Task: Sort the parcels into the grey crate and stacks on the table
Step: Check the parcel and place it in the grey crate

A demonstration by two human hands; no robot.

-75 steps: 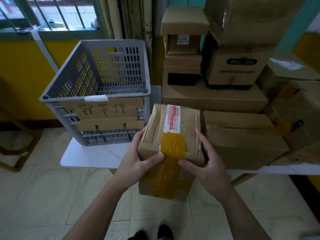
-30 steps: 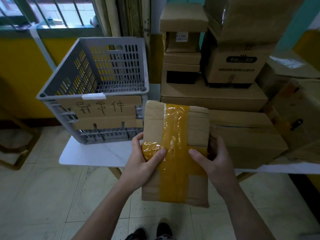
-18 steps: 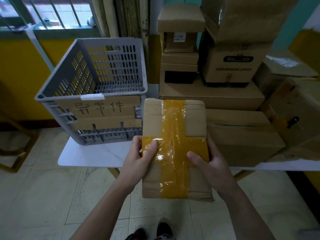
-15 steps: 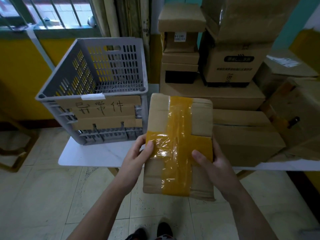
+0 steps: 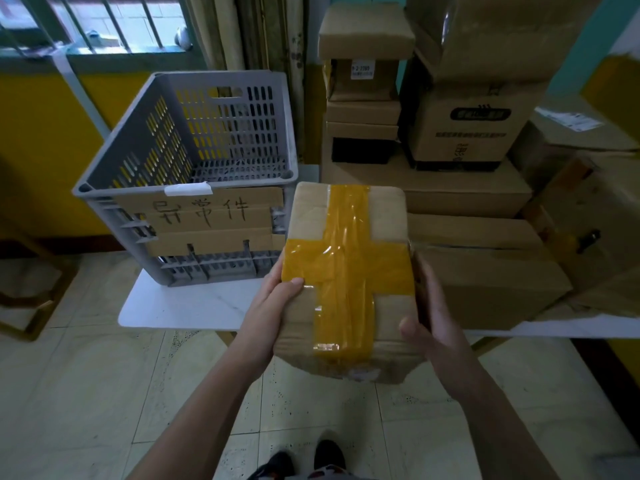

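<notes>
Brown cardboard parcel [image 5: 349,271], flat and oblong, crossed with glossy yellow tape [image 5: 346,265]. It is held in the air just right of the grey slotted plastic crate [image 5: 242,76], level with the crate's front wall and off the white table [image 5: 180,306] the crate stands on.

Grip: left hand [image 5: 273,306] clamps the parcel's edge on the crate side, thumb on the cross-strip, fingers hidden beneath. Right hand [image 5: 433,327] wraps the edge away from the crate, thumb on the top face near the corner, fingers curled down the side. Both hands are closed on the parcel.

Step in hand, as I judge it: checking the parcel before placing it. No shipping label shows on the upturned face.

Next move calls for a decision. Either swing left and lift over the crate's rim, which sits above the parcel's far end, or carry it right of the crate to the brown cardboard box stacks [image 5: 433,188]. The low brown box [image 5: 485,271] right of the crate, just beyond the parcel, offers a flat top. A cardboard sign [image 5: 207,216] with handwritten characters hangs on the crate front.

Orientation: broad taped face up, tipped toward the wearer. The long axis runs parallel to the crate's right wall, far end close to the crate's front right corner. The long tape strip follows that axis; the short strip crosses it.
</notes>
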